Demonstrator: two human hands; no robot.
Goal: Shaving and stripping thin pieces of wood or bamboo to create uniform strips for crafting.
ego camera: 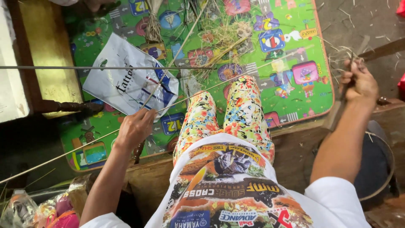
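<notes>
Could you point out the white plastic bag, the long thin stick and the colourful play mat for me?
white plastic bag [126, 84]: head view, on its flat white middle.
long thin stick [198, 91]: head view, on the stretch right of the left hand [135, 128].
colourful play mat [295, 33]: head view, on a bare green patch near its right edge.

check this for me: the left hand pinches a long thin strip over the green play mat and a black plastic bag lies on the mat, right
Not quite. The head view shows the plastic bag is white, not black. The rest holds: the left hand pinches a long thin strip over the green play mat.

You're looking down on a bright play mat [291, 50].
Grey floor [367, 21] is showing upper right; a wooden bench [46, 46] is sitting upper left.
</notes>
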